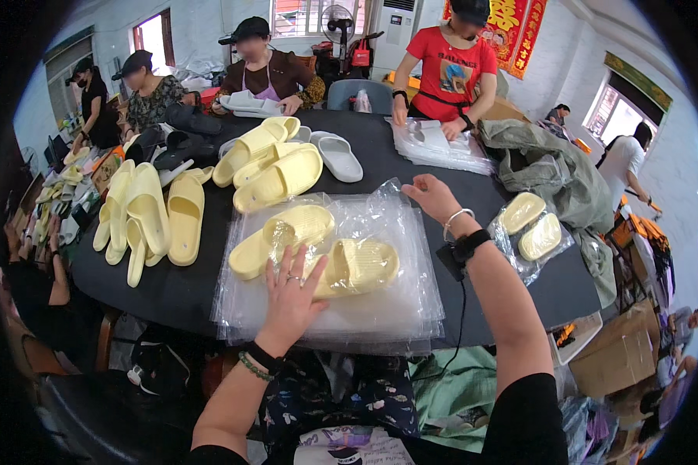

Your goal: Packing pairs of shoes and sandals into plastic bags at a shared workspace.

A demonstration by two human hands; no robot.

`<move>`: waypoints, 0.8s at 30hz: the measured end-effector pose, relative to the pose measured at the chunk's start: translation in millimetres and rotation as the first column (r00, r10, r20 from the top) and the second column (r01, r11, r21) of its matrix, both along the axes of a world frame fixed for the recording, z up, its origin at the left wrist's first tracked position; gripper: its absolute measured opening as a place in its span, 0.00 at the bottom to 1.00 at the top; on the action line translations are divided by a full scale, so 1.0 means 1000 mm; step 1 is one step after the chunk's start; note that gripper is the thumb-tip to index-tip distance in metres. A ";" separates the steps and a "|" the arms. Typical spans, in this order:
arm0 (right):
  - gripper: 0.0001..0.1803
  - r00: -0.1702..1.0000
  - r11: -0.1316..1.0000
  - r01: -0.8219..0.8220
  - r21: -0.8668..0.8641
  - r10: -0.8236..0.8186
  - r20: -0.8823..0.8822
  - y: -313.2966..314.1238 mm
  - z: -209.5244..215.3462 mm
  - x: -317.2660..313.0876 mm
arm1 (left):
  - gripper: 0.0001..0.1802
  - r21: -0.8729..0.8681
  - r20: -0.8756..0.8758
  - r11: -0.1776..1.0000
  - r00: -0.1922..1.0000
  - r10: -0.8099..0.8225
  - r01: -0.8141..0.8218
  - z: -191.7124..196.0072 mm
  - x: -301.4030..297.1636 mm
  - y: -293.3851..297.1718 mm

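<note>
A pair of pale yellow slippers lies in a clear plastic bag point(376, 211) on a stack of flat clear bags point(240, 314). My left hand point(291, 291) rests with spread fingers over the pair, touching the near slipper point(357, 267) and close to the far slipper point(287, 236). At the bag's far right corner, my right hand point(434, 200) is closed, its fingertips pinching the raised plastic edge. The exact grip there is partly hidden by the fingers.
Loose yellow slippers point(186, 217) and grey slippers point(340, 159) lie on the black table point(504, 310). A bagged yellow pair point(539, 236) sits at right beside green sheeting point(543, 167). Several co-workers are around; one in red point(451, 74) handles bags opposite.
</note>
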State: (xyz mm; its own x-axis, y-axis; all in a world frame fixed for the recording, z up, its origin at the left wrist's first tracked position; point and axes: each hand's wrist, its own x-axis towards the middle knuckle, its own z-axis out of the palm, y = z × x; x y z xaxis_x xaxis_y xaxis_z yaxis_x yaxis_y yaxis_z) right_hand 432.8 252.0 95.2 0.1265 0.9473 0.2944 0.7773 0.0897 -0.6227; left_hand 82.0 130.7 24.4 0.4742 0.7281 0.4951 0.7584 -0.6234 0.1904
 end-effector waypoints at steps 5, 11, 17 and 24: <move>0.28 1.000 0.995 -0.021 -0.101 0.020 -0.013 0.029 -0.013 -0.022 | 0.46 -0.067 -0.034 0.998 0.999 -0.012 0.010 -0.011 -0.018 0.010; 0.14 0.878 0.990 0.113 0.084 -0.060 -0.475 0.046 -0.020 0.007 | 0.39 -0.101 -0.097 0.995 0.995 0.003 -0.013 -0.035 -0.026 0.021; 0.15 0.846 0.983 0.140 -0.121 -0.182 -0.502 0.027 -0.036 0.036 | 0.39 -0.126 -0.048 0.991 0.998 0.039 -0.045 -0.021 -0.021 0.012; 0.33 0.769 0.919 -0.001 -0.394 -0.251 -0.588 -0.025 -0.015 0.035 | 0.28 0.090 0.069 0.975 0.978 0.199 -0.205 0.040 -0.051 0.033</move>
